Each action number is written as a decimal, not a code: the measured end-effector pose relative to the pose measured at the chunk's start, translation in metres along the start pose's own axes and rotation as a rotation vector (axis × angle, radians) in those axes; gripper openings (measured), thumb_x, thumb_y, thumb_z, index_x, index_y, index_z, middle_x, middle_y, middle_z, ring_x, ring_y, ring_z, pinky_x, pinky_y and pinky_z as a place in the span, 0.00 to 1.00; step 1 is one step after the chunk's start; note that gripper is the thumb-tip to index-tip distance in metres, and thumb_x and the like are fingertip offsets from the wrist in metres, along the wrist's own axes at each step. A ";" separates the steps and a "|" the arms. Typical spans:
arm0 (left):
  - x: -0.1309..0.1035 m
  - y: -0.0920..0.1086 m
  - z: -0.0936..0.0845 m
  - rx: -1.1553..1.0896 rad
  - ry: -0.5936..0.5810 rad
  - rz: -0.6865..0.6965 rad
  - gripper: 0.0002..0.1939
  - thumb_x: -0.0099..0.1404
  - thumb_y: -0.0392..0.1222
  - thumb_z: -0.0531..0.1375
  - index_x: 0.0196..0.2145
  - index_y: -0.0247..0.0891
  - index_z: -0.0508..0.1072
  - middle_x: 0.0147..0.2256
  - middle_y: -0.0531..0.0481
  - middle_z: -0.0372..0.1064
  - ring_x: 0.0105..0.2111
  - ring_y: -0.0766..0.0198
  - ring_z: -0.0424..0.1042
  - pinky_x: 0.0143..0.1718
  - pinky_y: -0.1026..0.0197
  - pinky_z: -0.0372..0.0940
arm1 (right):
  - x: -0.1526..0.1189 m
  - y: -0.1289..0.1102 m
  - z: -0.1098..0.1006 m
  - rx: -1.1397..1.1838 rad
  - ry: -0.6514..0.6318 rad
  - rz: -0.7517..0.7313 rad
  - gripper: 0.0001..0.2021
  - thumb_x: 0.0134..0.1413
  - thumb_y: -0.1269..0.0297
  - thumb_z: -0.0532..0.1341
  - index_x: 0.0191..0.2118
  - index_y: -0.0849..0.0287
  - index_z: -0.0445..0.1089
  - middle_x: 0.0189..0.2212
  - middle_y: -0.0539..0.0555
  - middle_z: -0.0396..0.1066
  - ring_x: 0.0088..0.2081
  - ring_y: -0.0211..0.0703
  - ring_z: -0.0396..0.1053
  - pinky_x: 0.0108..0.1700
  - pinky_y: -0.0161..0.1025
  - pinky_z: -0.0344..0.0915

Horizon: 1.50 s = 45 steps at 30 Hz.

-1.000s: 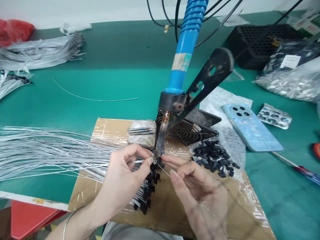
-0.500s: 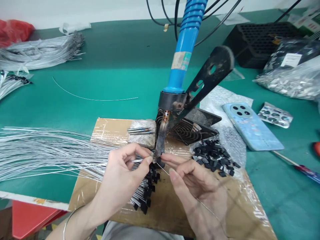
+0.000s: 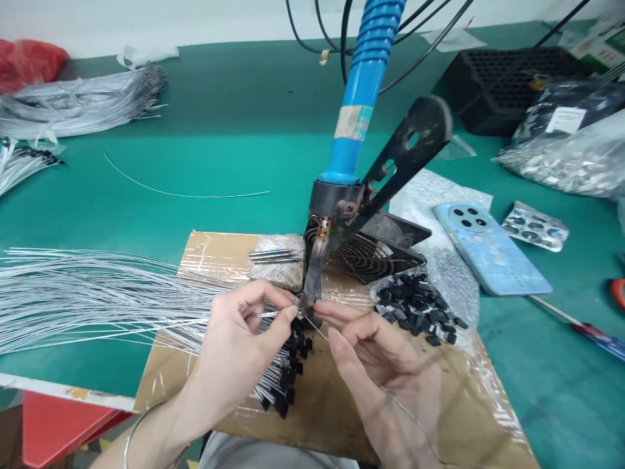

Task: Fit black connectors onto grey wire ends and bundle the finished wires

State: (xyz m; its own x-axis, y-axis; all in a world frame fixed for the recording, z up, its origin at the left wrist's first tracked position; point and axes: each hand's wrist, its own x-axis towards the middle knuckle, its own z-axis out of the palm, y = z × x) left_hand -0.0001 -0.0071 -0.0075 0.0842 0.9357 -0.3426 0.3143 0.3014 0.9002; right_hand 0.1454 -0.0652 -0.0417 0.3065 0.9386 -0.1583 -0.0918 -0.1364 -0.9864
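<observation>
My left hand (image 3: pixel 244 345) pinches a thin grey cable (image 3: pixel 266 315) near its end, thumb against forefinger. The cable end meets the tip of the soldering iron (image 3: pixel 313 273), which points down from a blue handle. In my right hand (image 3: pixel 385 371) is a thin solder wire (image 3: pixel 405 409); it crosses the palm and runs from the thumb up to the iron tip. My right fingertips are close beside the tip, and what they touch there is partly hidden. Finished-looking cables with black connectors (image 3: pixel 280 394) lie below my left hand.
A bundle of grey cables (image 3: pixel 88 299) spreads left across the cardboard (image 3: pixel 336 404). Behind the iron stands a black fan (image 3: pixel 366 260), beside a wrapped block (image 3: pixel 278 277). Right are loose black connectors (image 3: pixel 415 306), a blue phone (image 3: pixel 493 251) and a screwdriver (image 3: pixel 596 335).
Both hands stay almost in place at the iron tip. My right thumb has shifted very slightly left, and the iron's black bracket sits slightly lower.
</observation>
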 end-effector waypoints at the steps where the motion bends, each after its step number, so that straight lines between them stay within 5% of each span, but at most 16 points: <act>1: 0.000 -0.001 0.000 0.001 -0.001 -0.004 0.06 0.60 0.41 0.64 0.27 0.38 0.76 0.32 0.49 0.78 0.31 0.63 0.70 0.29 0.64 0.59 | 0.000 0.000 0.000 -0.004 -0.002 0.001 0.11 0.59 0.63 0.67 0.26 0.55 0.68 0.47 0.54 0.81 0.48 0.45 0.78 0.55 0.39 0.72; 12: 0.001 0.002 0.001 0.023 0.008 0.026 0.06 0.59 0.41 0.63 0.27 0.37 0.74 0.34 0.47 0.79 0.34 0.59 0.74 0.29 0.62 0.60 | 0.001 0.015 -0.008 -0.155 -0.046 -0.202 0.09 0.60 0.67 0.66 0.29 0.52 0.68 0.47 0.50 0.81 0.49 0.42 0.79 0.52 0.35 0.73; 24: -0.002 0.000 0.001 0.013 0.008 0.019 0.06 0.60 0.41 0.63 0.27 0.39 0.75 0.34 0.48 0.79 0.37 0.57 0.76 0.32 0.62 0.64 | 0.001 0.014 -0.005 -0.125 -0.033 -0.216 0.10 0.60 0.69 0.66 0.29 0.51 0.68 0.46 0.46 0.81 0.48 0.36 0.79 0.52 0.28 0.71; 33: -0.001 0.000 0.001 0.017 -0.001 0.033 0.06 0.60 0.41 0.62 0.27 0.38 0.74 0.33 0.48 0.79 0.33 0.61 0.73 0.30 0.62 0.61 | 0.001 0.012 -0.005 -0.136 -0.028 -0.176 0.08 0.58 0.67 0.67 0.28 0.53 0.70 0.45 0.53 0.82 0.47 0.47 0.80 0.50 0.39 0.76; 45: -0.001 -0.001 0.002 -0.003 -0.003 0.015 0.07 0.60 0.42 0.63 0.27 0.38 0.74 0.34 0.47 0.78 0.37 0.57 0.75 0.34 0.60 0.63 | 0.001 0.013 -0.004 -0.143 0.000 -0.216 0.08 0.58 0.67 0.67 0.28 0.52 0.70 0.44 0.50 0.82 0.47 0.42 0.80 0.50 0.33 0.74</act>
State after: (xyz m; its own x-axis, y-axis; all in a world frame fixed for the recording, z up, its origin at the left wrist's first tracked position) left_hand 0.0011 -0.0089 -0.0079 0.0917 0.9395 -0.3301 0.3100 0.2881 0.9060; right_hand 0.1478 -0.0676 -0.0550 0.3039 0.9510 0.0572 0.1113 0.0242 -0.9935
